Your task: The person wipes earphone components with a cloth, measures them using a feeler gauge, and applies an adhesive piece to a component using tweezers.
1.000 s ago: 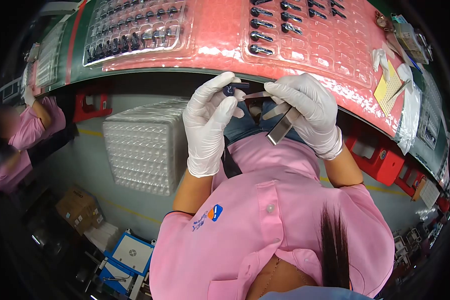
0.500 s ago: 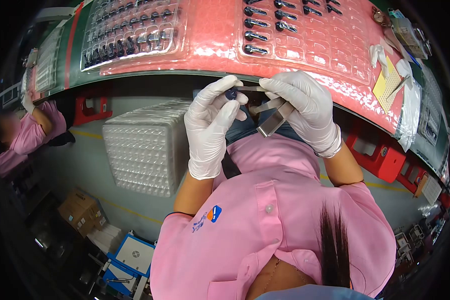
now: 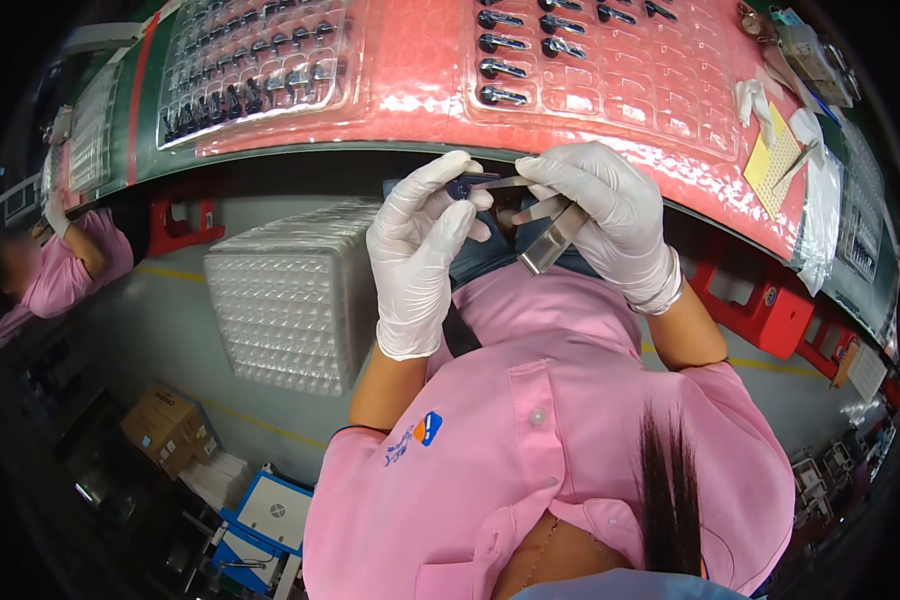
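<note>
In a white glove, my left hand (image 3: 418, 255) pinches a small dark blue part (image 3: 460, 187) between thumb and fingers. My right hand (image 3: 615, 225), also gloved, holds metal tweezers (image 3: 505, 183), whose tips reach the dark part. A wider flat metal piece (image 3: 553, 242) sticks out below my right fingers. Beyond my hands, a clear tray (image 3: 625, 128) holds several dark parts in its left and upper pockets. Another clear tray (image 3: 255, 118), to the left, carries rows of similar dark parts.
The table's edge (image 3: 350, 147) runs just beyond my hands. Stacked clear trays (image 3: 280, 300) stand at the left below it. Red stools (image 3: 755, 305) are under the table. A yellow sheet (image 3: 773, 170) lies at the right. A co-worker (image 3: 75, 255) sits far left.
The tweezer tips have moved left to the dark part, and the flat metal piece has shifted slightly up and left. My left hand still pinches the part. The view has shifted slightly.
</note>
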Demonstrator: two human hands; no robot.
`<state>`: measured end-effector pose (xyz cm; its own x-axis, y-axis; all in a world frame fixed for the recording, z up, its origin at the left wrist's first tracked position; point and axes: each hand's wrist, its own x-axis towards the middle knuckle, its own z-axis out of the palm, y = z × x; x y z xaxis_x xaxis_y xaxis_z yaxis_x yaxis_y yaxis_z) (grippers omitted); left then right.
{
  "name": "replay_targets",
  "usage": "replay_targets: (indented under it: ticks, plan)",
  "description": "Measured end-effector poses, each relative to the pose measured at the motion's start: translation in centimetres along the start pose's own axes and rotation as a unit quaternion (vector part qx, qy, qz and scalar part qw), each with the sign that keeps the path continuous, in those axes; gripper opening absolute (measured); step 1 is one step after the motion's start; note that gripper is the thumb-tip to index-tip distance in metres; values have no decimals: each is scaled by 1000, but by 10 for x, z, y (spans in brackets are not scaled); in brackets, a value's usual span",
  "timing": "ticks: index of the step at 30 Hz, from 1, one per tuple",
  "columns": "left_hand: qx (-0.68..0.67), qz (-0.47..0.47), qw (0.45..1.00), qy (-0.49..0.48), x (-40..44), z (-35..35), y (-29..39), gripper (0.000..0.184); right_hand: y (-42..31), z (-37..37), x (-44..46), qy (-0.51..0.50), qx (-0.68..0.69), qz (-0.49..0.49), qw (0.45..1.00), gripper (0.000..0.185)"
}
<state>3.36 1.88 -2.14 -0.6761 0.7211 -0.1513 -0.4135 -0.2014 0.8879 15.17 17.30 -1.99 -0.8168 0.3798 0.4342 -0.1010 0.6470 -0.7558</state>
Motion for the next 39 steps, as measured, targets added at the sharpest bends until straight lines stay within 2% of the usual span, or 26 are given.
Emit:
replay_targets:
  ticks: [3, 11, 14, 18, 26, 28, 31, 35, 39]
  plan:
    - [5, -3, 1000, 2, 0, 0, -1, 37, 3, 1, -1, 7, 0, -16, 1000, 51]
    - [-114, -72, 991, -3, 1, -2, -2, 36, -2, -2, 1, -3, -63, -35, 997, 49]
    - [-195, -126, 973, -15, 2, -6, -5, 37, -4, -1, 1, 1, -61, -35, 997, 49]
    - [-206, -138, 968, -18, 2, -6, -6, 38, -7, -3, 1, -2, -80, -37, 996, 49]
    - [-90, -32, 995, 20, -1, -3, -4, 38, -5, -10, 3, -14, -121, -41, 992, 53]
    - [-89, -25, 995, 23, 1, -5, -2, 38, -3, -12, 3, -16, -125, -41, 991, 53]
    - [-83, -11, 996, 31, 3, -10, 3, 37, -2, -10, 2, -9, -54, 19, 998, 54]
    - [-109, -28, 993, 27, 4, -10, 5, 38, -7, -9, 4, -5, 16, 11, 1000, 54]
    - [-133, -38, 990, 11, 3, -9, 4, 39, -10, -5, 7, -1, -19, -29, 999, 53]
